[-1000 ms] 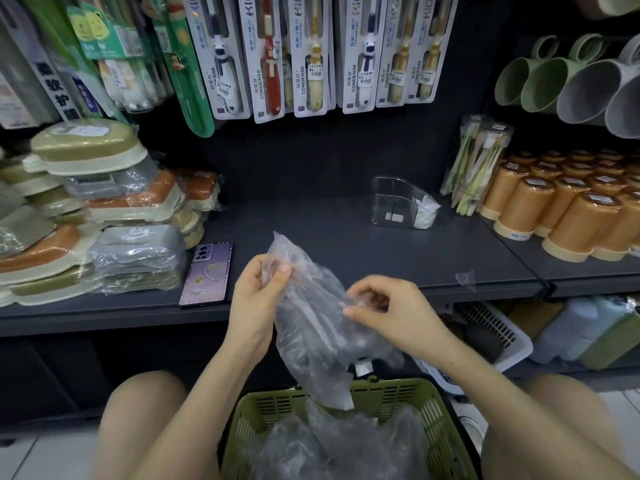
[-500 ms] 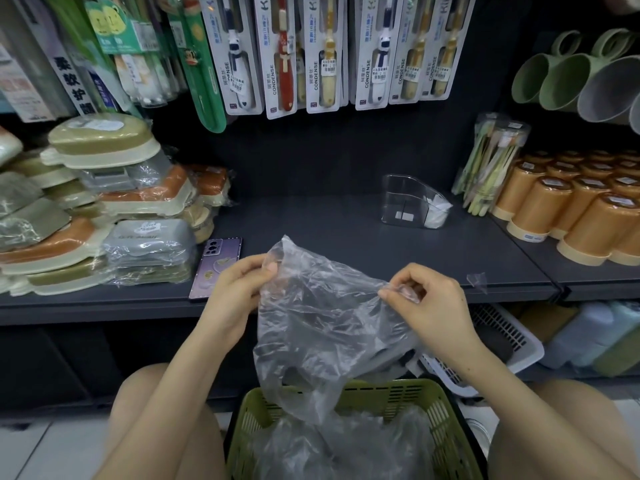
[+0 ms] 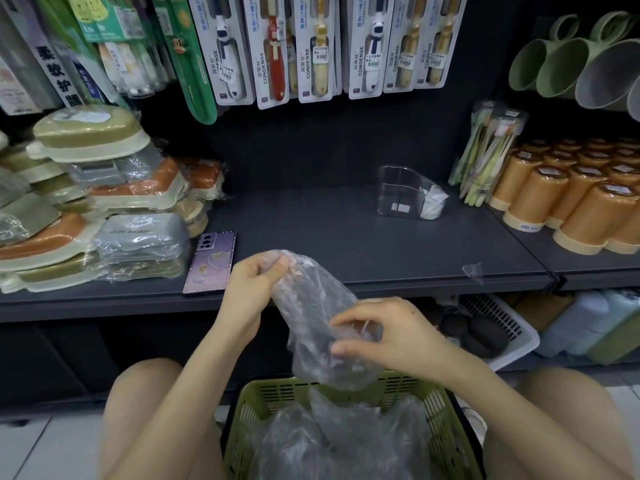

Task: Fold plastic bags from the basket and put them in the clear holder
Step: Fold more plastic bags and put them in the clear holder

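1 crumpled, clear plastic bag (image 3: 311,306) hangs slantwise just above the green basket (image 3: 446,427) of other bags (image 3: 329,441), well apart from the clear holder (image 3: 405,192) on the dark shelf (image 3: 346,244). The left hand (image 3: 252,292) pinches its top end with curled fingers, and the right hand (image 3: 388,337) pinches its lower part. The toothbrush packs (image 3: 273,50) hanging above read "CONDENSE".

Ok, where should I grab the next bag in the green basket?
Probably pinch the crumpled peak that sticks up in the pile of bags, coming straight down from above: the basket walls block every side, and its top is open.
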Demonstrator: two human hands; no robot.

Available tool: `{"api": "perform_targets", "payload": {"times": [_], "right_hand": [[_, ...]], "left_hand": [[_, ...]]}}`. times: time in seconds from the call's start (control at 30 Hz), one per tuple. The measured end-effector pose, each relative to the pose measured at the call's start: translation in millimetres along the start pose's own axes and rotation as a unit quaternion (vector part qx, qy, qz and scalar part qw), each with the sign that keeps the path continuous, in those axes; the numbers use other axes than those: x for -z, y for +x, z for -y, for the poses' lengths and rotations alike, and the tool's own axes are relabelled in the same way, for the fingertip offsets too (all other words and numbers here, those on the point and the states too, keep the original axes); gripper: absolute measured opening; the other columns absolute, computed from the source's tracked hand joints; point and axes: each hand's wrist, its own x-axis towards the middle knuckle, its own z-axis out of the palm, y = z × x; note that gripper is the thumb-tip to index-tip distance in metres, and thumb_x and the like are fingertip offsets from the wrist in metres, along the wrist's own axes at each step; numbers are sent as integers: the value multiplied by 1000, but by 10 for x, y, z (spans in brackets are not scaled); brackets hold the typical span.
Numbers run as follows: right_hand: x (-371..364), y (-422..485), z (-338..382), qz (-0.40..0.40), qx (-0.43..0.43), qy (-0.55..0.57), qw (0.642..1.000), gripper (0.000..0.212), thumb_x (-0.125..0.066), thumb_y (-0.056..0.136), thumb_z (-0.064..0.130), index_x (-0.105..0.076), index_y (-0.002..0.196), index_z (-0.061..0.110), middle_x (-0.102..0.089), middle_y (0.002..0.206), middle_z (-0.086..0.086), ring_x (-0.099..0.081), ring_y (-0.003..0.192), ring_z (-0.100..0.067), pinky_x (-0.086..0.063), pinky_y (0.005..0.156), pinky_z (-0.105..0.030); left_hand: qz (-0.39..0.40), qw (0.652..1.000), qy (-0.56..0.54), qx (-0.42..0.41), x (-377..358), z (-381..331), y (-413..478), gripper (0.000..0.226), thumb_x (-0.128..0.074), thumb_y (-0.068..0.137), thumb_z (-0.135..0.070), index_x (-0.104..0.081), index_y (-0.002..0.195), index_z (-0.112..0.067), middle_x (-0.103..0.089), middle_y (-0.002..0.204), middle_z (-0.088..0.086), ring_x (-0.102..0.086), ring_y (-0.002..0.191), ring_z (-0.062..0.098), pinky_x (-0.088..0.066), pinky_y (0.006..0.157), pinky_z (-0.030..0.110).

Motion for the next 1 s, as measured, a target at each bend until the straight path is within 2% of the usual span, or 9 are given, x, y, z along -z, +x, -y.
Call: {"api": "perform_targets", "payload": {"times": [0.1, 0.17, 0.2, 0.3, 0.37, 0.6, 0.77, 0.87, 1.0], "right_hand": [[94, 26, 1, -124, -75, 170, 975, 35, -60, 84, 51, -76, 81, 19, -73, 75, 5, -68, 73, -9, -54, 73, -34], [135, 90, -82, -223, -83, 120, 964, 16, -65, 88, 37, -72, 83, 23, -71, 78, 10, -66, 76, -5, -53, 76, -31], [157, 124, -107, -217, -90, 83, 968, 8, -67, 87, 33, -69, 94, 29, -71, 88, 14, -64, 85, -2, -52, 82, -28], [134, 206, -183, -85, -112, 48, 989, 53, -71, 83, 37, -51, 132, 35, -56, 128, 19, -48, 121, 0, -38, 103, -25], [75, 247, -161, -23, -101, 81, 991, 62, -72, 82, 39, -46, 138, 35, -50, 136, 19, -42, 128, 0, -34, 108, -26], [-127, 295, -125, -83, -60, 79, 992, 22, -75, 82, 29, -67, 102, 32, -64, 97, 27, -57, 100, 4, -42, 88, -14], [32, 255, -126, -114, -70, 164, 977, 11, -63, 92, 16, -68, 97, 25, -73, 77, 8, -68, 79, -2, -49, 78, -11], [147, 211, -157, -113, -68, 194, 972, 6, -60, 94, 12, -65, 91, 15, -72, 70, 0, -67, 68, -9, -49, 71, -16], [160, 144, -226, -139, -65, 166, 974, 4, -61, 93, 25, -63, 89, 24, -69, 84, 14, -65, 83, -3, -46, 78, -20]], "left_hand": [[52, 997, -58, -18, 50, -7, -28, 18, -52, 95, -6, -69, 91, -7, -72, 85, 7, -68, 79, 17, -54, 68, 24], [81, 992, -93, -25, 86, -13, -55, 16, -53, 90, -7, -70, 88, -8, -72, 85, 6, -68, 79, 15, -53, 69, 22], [95, 990, -104, -29, 105, -13, -66, 15, -54, 87, -9, -70, 88, -8, -71, 86, 6, -67, 80, 16, -53, 70, 23], [141, 982, -123, -31, 157, -9, -90, 14, -59, 82, -16, -72, 83, -12, -71, 91, 8, -67, 82, 17, -53, 72, 25], [163, 975, -148, -26, 172, -24, -115, 11, -64, 76, -20, -74, 79, -15, -73, 95, 10, -69, 86, 19, -55, 73, 26], [153, 970, -188, -30, 242, -8, -129, 26, -51, 84, -7, -74, 78, -16, -73, 96, 11, -69, 92, 21, -56, 77, 29], [153, 979, -130, -27, 377, 47, -100, 9, -74, 76, -28, -75, 83, -22, -74, 99, 8, -69, 88, 18, -55, 71, 27], [145, 989, -37, -22, 450, 105, -93, 36, -81, 64, -53, -75, 90, -28, -73, 88, 2, -67, 79, 12, -53, 71, 24], [145, 989, -12, -31, 444, 164, -106, 41, -76, 67, -59, -74, 92, -26, -73, 86, 2, -67, 78, 11, -53, 68, 22]]}}
